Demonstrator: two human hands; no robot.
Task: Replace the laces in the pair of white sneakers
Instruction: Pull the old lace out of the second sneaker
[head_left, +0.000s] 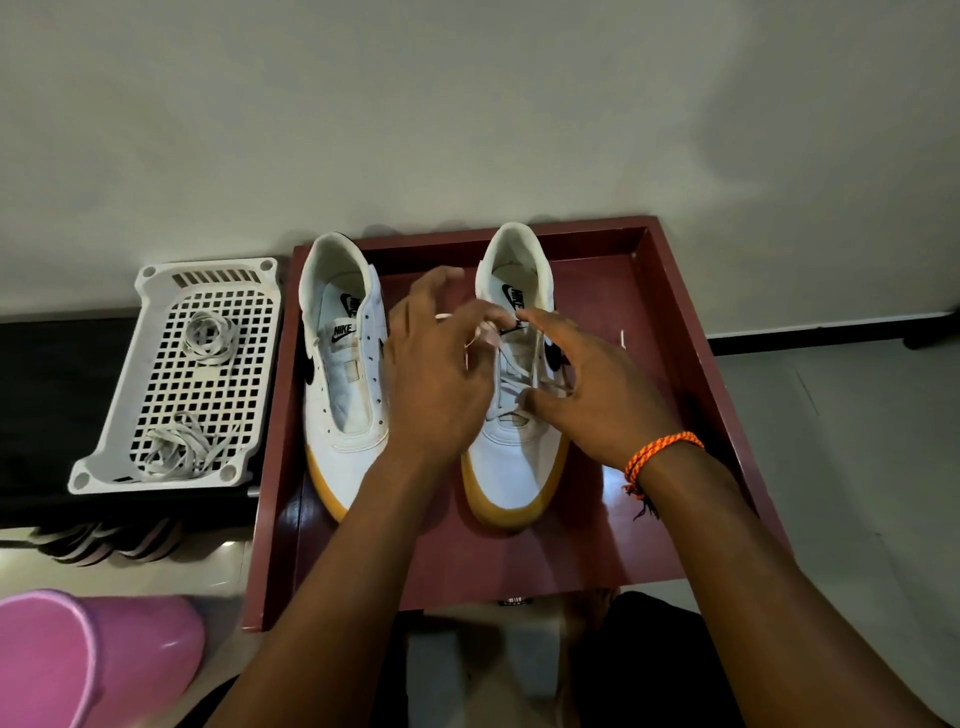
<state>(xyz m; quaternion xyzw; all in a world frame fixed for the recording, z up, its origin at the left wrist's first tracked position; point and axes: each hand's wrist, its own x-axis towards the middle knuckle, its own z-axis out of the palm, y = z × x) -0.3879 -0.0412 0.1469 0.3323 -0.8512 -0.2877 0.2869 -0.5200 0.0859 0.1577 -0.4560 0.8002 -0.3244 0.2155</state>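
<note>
on the tray (670, 291), right sneaker (519, 415) looks partly laced, gum-soled.

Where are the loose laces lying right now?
In the head view, two bundles of loose laces lie in the white basket at left, just beside the red tray holding the sneakers.

- Two sneakers stand side by side in the tray (670, 291), heels toward the wall.
- My left hand (436, 374) is between them; my right hand (597, 384) is over the right sneaker (519, 457).
- The left sneaker (343, 410) is by the tray's left edge.
- Left of the tray lies a basket (156, 291), holding two bundles of laces (210, 335), one behind the other.
</note>
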